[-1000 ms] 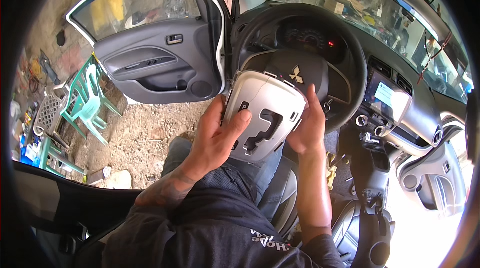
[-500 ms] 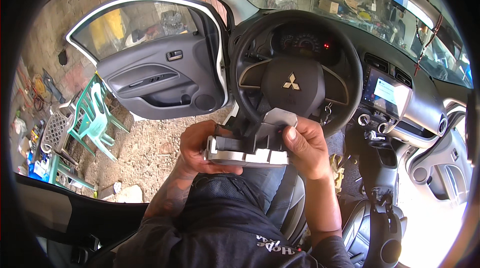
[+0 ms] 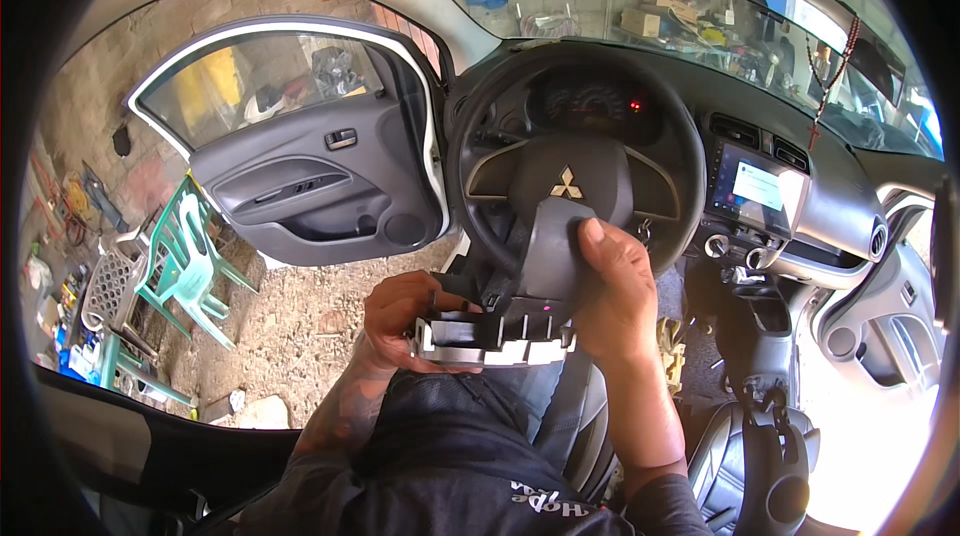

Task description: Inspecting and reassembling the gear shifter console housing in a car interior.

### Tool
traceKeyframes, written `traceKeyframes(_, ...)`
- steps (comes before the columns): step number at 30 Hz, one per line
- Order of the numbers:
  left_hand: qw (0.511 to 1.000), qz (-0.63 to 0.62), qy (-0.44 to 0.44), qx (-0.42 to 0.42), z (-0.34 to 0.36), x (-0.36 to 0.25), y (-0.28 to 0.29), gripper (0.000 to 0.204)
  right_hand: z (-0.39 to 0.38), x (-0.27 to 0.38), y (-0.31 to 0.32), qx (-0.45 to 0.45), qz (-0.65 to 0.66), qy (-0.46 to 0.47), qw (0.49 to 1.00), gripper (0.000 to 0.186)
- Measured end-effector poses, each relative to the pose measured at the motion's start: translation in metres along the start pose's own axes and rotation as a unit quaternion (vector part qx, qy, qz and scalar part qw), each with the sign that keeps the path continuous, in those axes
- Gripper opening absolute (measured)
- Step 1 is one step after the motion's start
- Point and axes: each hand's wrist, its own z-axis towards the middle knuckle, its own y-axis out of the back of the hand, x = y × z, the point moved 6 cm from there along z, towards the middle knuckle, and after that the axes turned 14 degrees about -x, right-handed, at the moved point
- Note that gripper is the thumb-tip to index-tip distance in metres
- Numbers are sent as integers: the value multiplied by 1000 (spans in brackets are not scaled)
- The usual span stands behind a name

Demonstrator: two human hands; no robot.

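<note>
In front of the steering wheel [image 3: 690, 151], above my lap, I hold a plastic car trim housing [image 3: 505, 351] with a pale lower edge and dark open compartments. My left hand [image 3: 393, 316] is closed round its left end, fingers on top. A smooth dark grey panel [image 3: 550, 251] stands up from the back of the housing, leaning toward the wheel. My right hand [image 3: 622, 286] grips the panel's right edge, thumb across its face. Whether panel and housing are joined cannot be made out. The right fingers are hidden behind the panel.
The driver's door [image 3: 300, 156] stands wide open on the left, with green plastic chairs [image 3: 185, 256] outside. A lit screen [image 3: 755, 186] sits in the dashboard on the right, above the centre console [image 3: 755, 336]. Beads [image 3: 835, 76] hang from the mirror.
My right hand has risen, bringing the dark panel from a low slant to nearly upright. The housing sits slightly lower in view, its compartments more visible. The whole view has shifted a little.
</note>
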Motion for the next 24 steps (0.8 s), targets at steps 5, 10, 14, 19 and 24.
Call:
traceKeyframes(5,999,-24,13,30,-2,4,-2,43,13,1,3,-95,109,-102,984,39)
traceKeyframes(10,996,-55,41,49,-1,5,0,44,30,3,11,-146,142,-96,974,41)
traceKeyframes(14,991,-94,87,49,-8,15,4,45,40,6,19,-119,160,-103,975,41)
traceKeyframes(19,903,-325,281,-11,-49,52,11,77,40,11,32,-132,209,-91,965,43)
traceKeyframes(24,846,-320,390,-171,-110,107,48,51,26,11,26,-200,197,-111,953,41)
